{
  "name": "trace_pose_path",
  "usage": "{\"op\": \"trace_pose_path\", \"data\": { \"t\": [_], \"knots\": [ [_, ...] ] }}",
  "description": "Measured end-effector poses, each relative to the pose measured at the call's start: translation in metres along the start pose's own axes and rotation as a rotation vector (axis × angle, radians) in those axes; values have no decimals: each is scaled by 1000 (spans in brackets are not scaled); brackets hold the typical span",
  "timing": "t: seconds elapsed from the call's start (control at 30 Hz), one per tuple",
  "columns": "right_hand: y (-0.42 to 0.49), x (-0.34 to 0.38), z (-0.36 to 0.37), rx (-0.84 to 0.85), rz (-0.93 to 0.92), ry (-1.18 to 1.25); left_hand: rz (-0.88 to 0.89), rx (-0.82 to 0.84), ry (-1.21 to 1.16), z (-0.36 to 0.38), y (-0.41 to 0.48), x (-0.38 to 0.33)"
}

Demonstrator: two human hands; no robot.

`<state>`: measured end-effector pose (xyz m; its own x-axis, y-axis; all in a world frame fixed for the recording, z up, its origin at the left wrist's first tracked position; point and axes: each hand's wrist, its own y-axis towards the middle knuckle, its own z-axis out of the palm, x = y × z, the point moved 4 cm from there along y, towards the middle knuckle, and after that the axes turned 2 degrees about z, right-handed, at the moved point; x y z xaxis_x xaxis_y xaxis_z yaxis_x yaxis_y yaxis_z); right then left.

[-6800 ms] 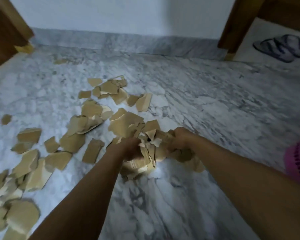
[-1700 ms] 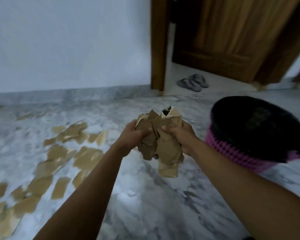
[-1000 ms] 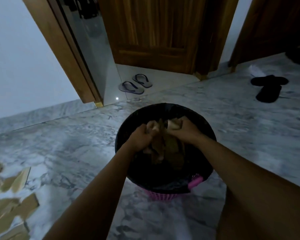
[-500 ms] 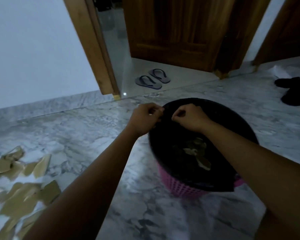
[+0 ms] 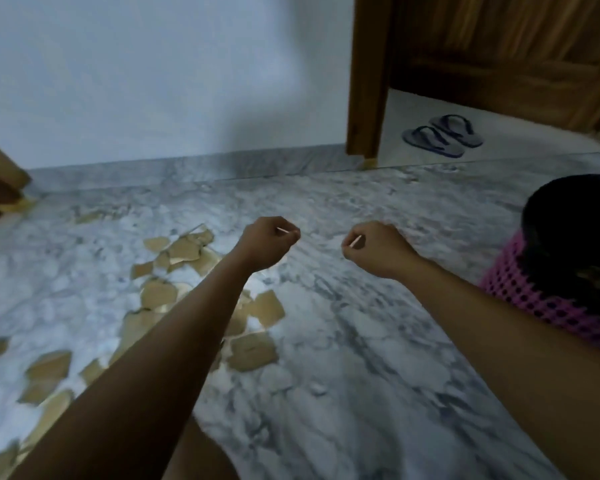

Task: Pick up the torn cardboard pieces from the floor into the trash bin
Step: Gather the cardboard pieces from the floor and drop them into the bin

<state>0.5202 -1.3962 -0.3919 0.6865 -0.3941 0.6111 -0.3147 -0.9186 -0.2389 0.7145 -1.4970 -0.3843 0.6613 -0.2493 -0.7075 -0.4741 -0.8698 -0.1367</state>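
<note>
Here both forearms reach straight forward, side by side and apart, above the marble floor. The left hand and right hand are knuckles-up, the fingers of each curled into a closed fist with no cardboard in them. The torn cardboard pieces lie flat on the floor to the left, partly under the left forearm. Their scatter runs as a long band from mid-floor back toward the near left corner. The trash bin, pink lattice with a black liner, stands upright at the right edge, beside the right forearm. A pair of flip-flops sits beyond a wooden door frame.
</note>
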Motion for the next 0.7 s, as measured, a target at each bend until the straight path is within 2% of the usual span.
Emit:
{"op": "trace_pose_path", "data": {
  "t": [0.23, 0.43, 0.6, 0.7],
  "knots": [
    [4, 47, 114, 290, -48, -111, -144, -3, -14, -27, -38, 106],
    [21, 67, 202, 516, -217, -314, -360, -69, -32, -27, -79, 191],
    [45, 70, 247, 654, -301, -488, -580, -124, -95, -20, -104, 243],
    [53, 73, 271, 703, -335, -594, -679, -85, -37, -7, -110, 260]
  ]
}}
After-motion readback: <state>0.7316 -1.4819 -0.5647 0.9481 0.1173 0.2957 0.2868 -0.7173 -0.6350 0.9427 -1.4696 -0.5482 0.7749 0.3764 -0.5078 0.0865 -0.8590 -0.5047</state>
